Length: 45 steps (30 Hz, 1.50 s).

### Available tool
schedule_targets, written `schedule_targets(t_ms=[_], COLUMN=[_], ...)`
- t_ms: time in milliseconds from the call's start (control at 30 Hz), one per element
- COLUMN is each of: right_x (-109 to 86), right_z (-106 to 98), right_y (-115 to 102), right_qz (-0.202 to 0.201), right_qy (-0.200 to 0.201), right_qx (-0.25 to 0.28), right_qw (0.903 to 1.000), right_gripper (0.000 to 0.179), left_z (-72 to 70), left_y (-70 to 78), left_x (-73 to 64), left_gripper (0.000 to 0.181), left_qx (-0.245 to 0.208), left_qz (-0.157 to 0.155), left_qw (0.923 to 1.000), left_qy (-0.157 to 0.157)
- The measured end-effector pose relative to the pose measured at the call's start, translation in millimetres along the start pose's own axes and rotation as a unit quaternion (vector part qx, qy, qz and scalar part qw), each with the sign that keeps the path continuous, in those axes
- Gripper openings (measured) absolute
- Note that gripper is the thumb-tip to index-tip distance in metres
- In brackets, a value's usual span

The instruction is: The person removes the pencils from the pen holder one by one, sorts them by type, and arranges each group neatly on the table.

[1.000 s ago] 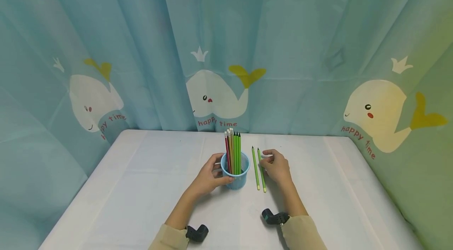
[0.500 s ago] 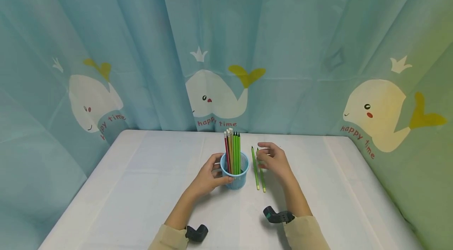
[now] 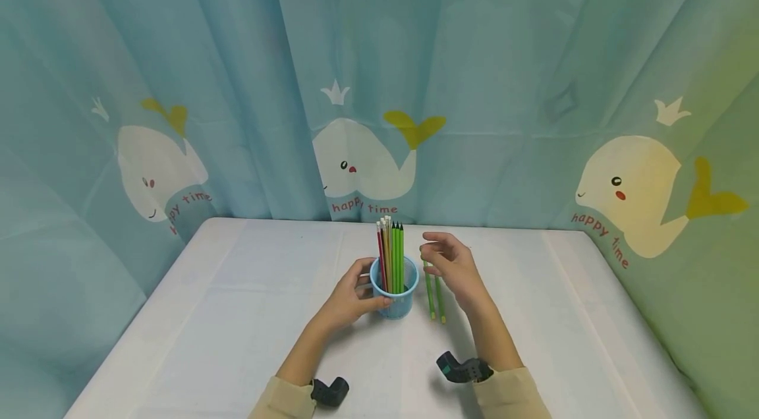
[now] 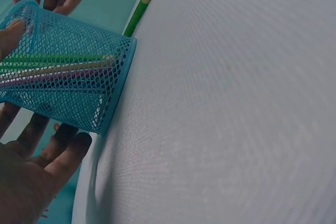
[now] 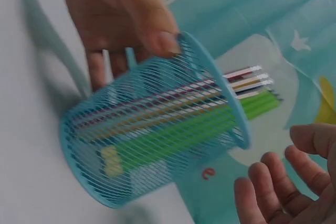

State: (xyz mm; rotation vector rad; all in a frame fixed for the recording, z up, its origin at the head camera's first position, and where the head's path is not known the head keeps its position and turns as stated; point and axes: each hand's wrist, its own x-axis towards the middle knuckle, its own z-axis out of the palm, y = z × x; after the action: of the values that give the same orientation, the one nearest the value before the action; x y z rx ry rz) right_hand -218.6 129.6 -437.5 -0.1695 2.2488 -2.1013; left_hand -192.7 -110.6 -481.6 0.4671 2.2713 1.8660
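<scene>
My left hand (image 3: 350,297) grips a light blue mesh pencil cup (image 3: 396,307), thumb over the near side and fingers around the left. Standing in the cup are green pencils (image 3: 398,257) with black points up, beside several red, yellow and dark sticks with pale tops (image 5: 252,80). Just right of the cup, my right hand (image 3: 455,269) hovers with loosely bent fingers and nothing in them, as the right wrist view shows. Beneath it, two loose green pencils (image 3: 440,300) lie side by side on the table; the hand hides most of their pointed ends.
A white cloth covers the table (image 3: 249,327). Behind it hangs a blue-green curtain (image 3: 498,76) printed with whales. Dark wrist cameras sit at the left (image 3: 330,392) and right (image 3: 462,367) cuffs.
My right hand has shifted forward and left, from beside the right loose pencil to over the pointed ends of both. My left hand, the cup and the loose pencils stay in place.
</scene>
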Motion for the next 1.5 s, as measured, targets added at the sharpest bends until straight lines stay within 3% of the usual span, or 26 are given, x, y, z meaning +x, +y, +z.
schedule_targets(t_ms=[433,667,1500], right_x=[1.8,-0.6,-1.8], right_z=[26.9,33.5,31.6], right_y=[14.4,17.3,9.0], right_qz=[-0.028,-0.016,-0.024], right_qy=[0.005,-0.007,0.03], right_qx=[-0.051,-0.058,-0.054], right_qw=[0.9983,0.9981,0.9978], right_gripper=[0.036,0.036,0.019], left_z=[0.5,0.9,0.2], left_y=[2.0,2.8,1.2], left_x=[-0.9,-1.5,-0.8], left_gripper=[0.077,0.076,0.076], left_qx=[0.001,0.003,-0.009], left_qz=[0.007,0.008,0.007], left_qw=[1.0,1.0,0.9999], left_qy=[-0.002,-0.005,-0.005])
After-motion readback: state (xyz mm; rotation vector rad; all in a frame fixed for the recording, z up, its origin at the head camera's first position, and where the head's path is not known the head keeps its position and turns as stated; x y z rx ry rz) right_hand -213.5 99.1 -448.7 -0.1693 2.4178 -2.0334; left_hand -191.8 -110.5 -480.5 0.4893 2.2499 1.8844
